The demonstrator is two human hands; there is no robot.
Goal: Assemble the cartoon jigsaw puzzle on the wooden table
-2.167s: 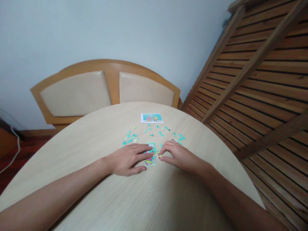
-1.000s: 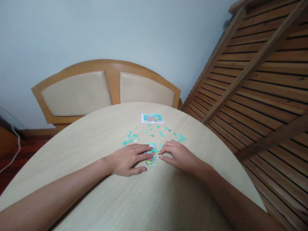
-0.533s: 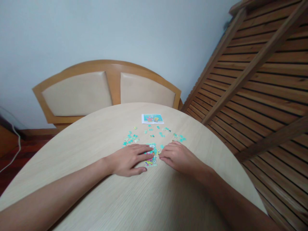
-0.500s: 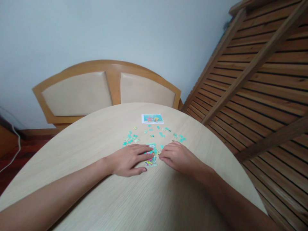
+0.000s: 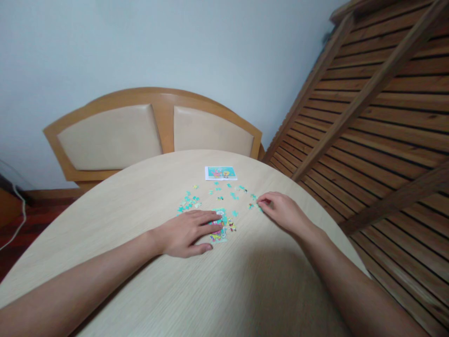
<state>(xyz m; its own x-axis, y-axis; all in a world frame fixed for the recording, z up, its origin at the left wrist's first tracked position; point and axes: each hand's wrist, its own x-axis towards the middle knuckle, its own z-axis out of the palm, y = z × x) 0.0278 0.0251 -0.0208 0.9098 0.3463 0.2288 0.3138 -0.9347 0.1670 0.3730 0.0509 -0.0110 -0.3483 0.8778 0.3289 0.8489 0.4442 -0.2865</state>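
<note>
My left hand [image 5: 191, 232] lies flat with its fingers stretched over the joined part of a jigsaw puzzle [image 5: 220, 238], covering some of its picture. Touching or close against that part's right side is a small yellow cluster of puzzle pieces [image 5: 231, 224]. Farther right, my right hand [image 5: 280, 208] is over the loose puzzle pieces [image 5: 251, 206] with thumb and fingers pinched together. Whether a piece is between those fingertips is too small to make out.
A picture card [image 5: 221, 173] with cartoon figures lies beyond the pieces. More loose teal pieces [image 5: 188, 202] are scattered left of centre. The round wooden table [image 5: 196, 299] has a padded headboard [image 5: 115, 135] behind it and a slatted wooden panel [image 5: 379, 126] on the right.
My right hand has left the yellow cluster and moved right and away from me to the loose pieces. My left hand stays on the joined part.
</note>
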